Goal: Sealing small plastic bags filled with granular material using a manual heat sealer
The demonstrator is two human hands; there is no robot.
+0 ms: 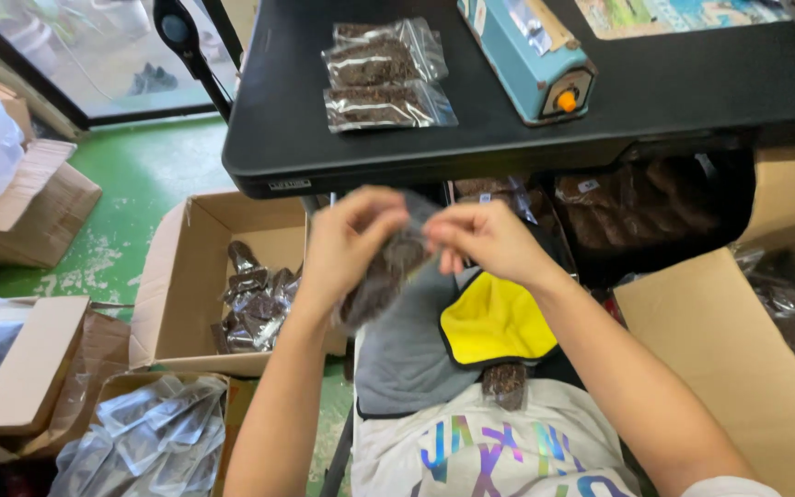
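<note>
Black bench (655, 101), green painted floor (154, 170); left hand (347, 248) and right hand (489, 239), fingers pinching a clear plastic pouch of dark brown grains (386, 271).

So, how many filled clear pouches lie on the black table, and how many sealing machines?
Filled clear pouches: 3
Teal sealing machine: 1
Total on the black table: 4

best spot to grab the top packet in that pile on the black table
Take the top packet by its clear sealed end on the right, coming from the sealer side. That flap looks flat and empty, so a pinch there probably avoids the bulging dark filling. It lies flat on the black table, overlapping its neighbours.
</note>
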